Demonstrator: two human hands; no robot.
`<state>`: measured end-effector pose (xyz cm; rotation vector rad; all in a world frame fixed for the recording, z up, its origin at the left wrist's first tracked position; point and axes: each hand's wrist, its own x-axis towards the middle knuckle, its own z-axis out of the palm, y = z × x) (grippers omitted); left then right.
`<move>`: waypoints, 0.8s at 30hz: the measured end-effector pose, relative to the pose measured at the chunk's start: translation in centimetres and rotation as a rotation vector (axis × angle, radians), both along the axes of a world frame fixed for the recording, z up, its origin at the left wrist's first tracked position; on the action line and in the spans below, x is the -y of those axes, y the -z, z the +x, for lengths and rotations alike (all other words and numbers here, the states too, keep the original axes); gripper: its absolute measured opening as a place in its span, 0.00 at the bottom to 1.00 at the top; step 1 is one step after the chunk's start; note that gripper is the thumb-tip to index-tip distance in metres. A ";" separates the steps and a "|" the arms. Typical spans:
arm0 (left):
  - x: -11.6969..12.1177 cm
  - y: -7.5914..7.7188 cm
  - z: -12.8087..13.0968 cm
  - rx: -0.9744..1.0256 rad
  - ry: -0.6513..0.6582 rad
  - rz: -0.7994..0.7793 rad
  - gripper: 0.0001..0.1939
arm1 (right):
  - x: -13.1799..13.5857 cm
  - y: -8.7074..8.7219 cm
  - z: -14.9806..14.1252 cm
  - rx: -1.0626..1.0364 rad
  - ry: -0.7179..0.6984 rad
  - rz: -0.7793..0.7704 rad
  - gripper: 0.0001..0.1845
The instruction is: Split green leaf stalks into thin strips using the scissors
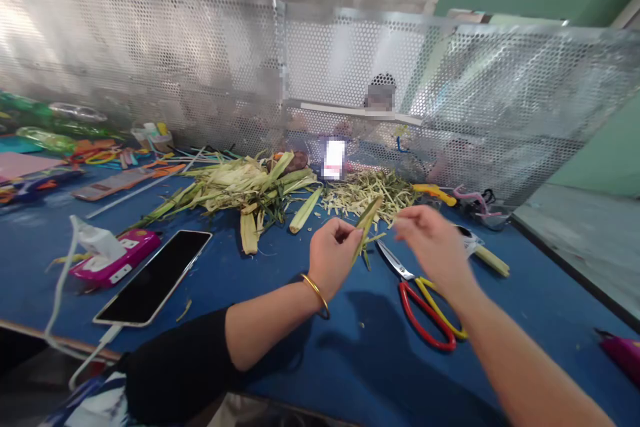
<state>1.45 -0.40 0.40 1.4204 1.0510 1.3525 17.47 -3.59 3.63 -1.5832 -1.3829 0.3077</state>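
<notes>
Left hand (pixel 334 253): grip closed on leaf strip (pixel 367 227), held tilted above the table.
Right hand (pixel 430 237): raised just beside the strip; fingertips drawn together, blurred; whether anything is pinched cannot be told.
Scissors (pixel 410 283): on blue table (pixel 300 353), below the hands, red and yellow handles.
Leaf pile (pixel 235 183): beyond left hand, near the perforated screen (pixel 200 67).
Shreds (pixel 373 193): right of the pile, beyond the hands.
Phone (pixel 156 277): dark display, white cable attached, beside magenta tissue pack (pixel 117 257).
</notes>
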 end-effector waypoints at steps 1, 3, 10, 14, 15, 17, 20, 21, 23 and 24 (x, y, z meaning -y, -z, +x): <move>0.2 0.1 0.1 -0.010 0.004 0.018 0.08 | 0.0 0.6 -2.0 -0.137 -0.123 -0.046 0.19; 0.5 0.3 0.0 -0.014 0.022 0.009 0.08 | -0.2 1.7 -4.8 -0.300 -0.217 -0.120 0.19; 0.5 0.7 -0.7 0.241 0.238 -0.360 0.10 | -0.8 3.8 -4.5 -0.653 -0.317 -0.148 0.15; 0.0 1.0 -0.8 0.243 0.272 -0.409 0.11 | -0.7 4.1 -4.2 -0.581 -0.275 -0.121 0.12; 0.0 1.0 -0.8 0.220 0.296 -0.413 0.11 | -0.7 4.2 -4.2 -0.565 -0.259 -0.112 0.11; -0.1 0.9 -0.9 0.164 0.358 -0.425 0.09 | -0.6 4.2 -4.3 -0.555 -0.237 -0.103 0.11; -0.1 0.8 -1.0 0.064 0.409 -0.386 0.06 | -0.6 3.9 -4.1 -0.603 -0.238 -0.111 0.10; -0.1 0.8 -1.0 0.024 0.421 -0.355 0.06 | -0.6 3.7 -3.9 -0.630 -0.242 -0.116 0.10; -0.2 0.8 -1.1 -0.040 0.460 -0.303 0.08 | -0.8 3.3 -3.2 -0.678 -0.257 -0.129 0.12; -0.2 0.7 -1.2 -0.056 0.489 -0.299 0.09 | -0.8 3.1 -2.8 -0.700 -0.266 -0.131 0.12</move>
